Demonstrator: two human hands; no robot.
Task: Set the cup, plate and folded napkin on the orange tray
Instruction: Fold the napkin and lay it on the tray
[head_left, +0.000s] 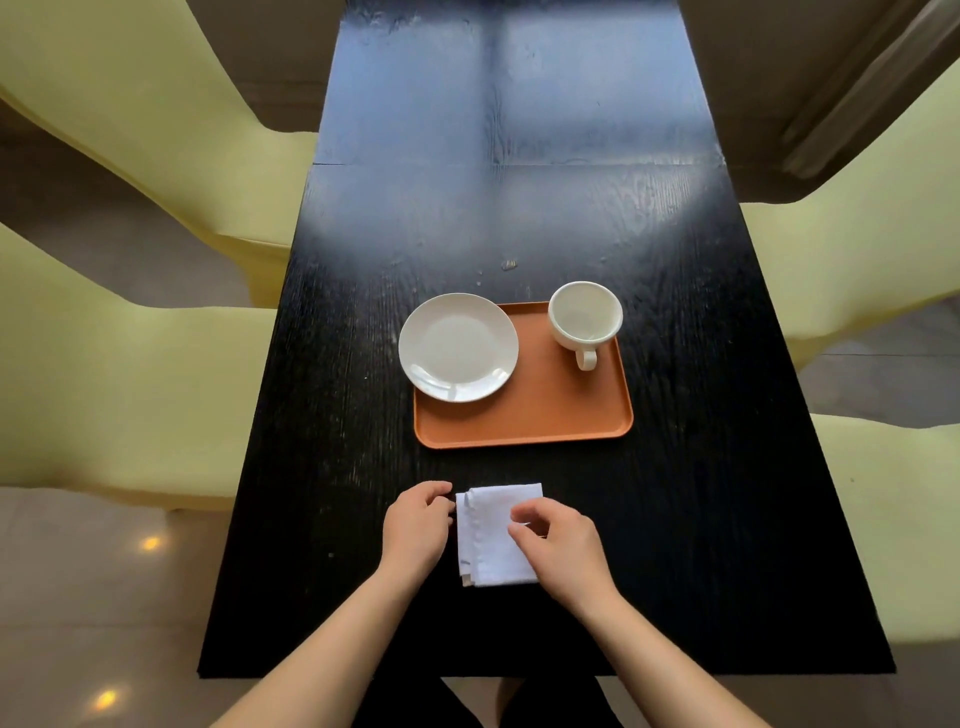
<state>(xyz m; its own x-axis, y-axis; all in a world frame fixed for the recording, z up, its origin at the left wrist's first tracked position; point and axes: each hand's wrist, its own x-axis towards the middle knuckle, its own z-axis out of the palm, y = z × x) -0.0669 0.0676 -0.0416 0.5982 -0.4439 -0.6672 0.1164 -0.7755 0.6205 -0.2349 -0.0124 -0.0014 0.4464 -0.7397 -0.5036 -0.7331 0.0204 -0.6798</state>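
- The plate (458, 347) already sits on the orange tray (524, 415), at its far-left corner; part of its rim hangs out past the tray's left and far edges, so I judge it placed, though not neatly centred.
- The cup (585, 316) stands upright at the tray's far-right corner, handle pointing back toward me, and looks empty. It reaches to the far edge or a little past it. That step also looks done.
- The folded napkin (496, 535) is what remains. It lies flat on the black worktop (701, 467) just in front of me, apart from the near edge of the tray.
- My left hand (415, 525) is at the napkin's left edge, fingers curled loosely inward. Its grip looks closed at or on the upper left edge, but I cannot tell whether it has actually caught the cloth.
- My right hand (563, 545) hovers over the napkin's right side, thumb and forefinger drawn toward each other, a small gap showing between them; it does not appear to be pinching the fabric yet.
- The near half of the tray is bare, with room there for the napkin.
- What is left, as I judge it: take hold of the napkin without letting the fold open and set it on that bare near part.
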